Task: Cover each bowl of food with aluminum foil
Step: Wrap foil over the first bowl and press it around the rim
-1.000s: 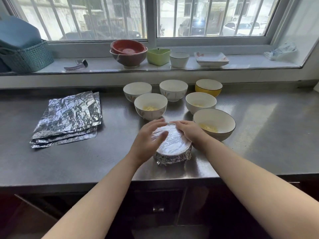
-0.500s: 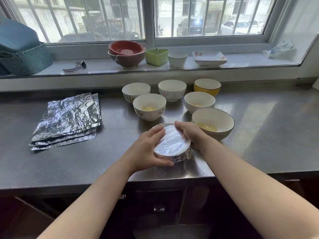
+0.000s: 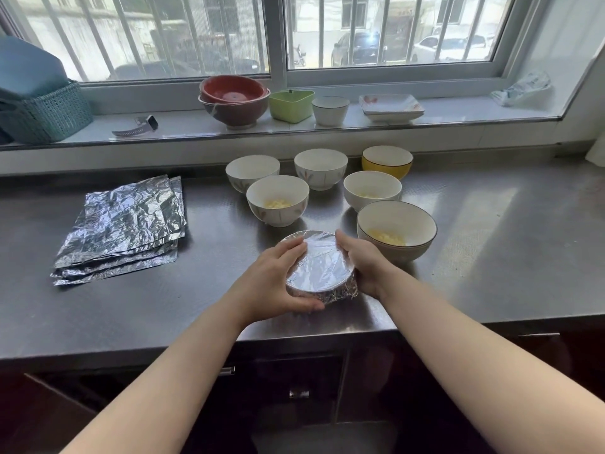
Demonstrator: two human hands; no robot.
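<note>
— Steel counter (image 3: 491,257) under a barred window, sill crowded with spare dishes. Wrapped bowl (image 3: 319,268) near the front edge, about midway along, foil pulled over the rim and crimped down the wall.

— And the hands?

— Left hand (image 3: 275,283) cupped round the bowl's left side, thumb hooked under the near edge, fingers up on the foil top. Right hand (image 3: 363,263) pressed against the right side. Both curled onto the foil, gripping the bowl between them.

— Step in hand?

— Probably the final pressing of the foil round the rim. Looks nearly finished on this one.

— Left to do?

— Six open bowls (image 3: 277,199) clustered behind, toward the back edge; yellow food visible in at least three, the back row too shallow an angle to judge. Foil sheets (image 3: 124,224) stacked toward the left end, well apart from the bowls.

— Next move?

— Likely letting go, reaching left for one sheet only, peeling it from the stack without dragging the rest, then centring it over the next bowl.
</note>
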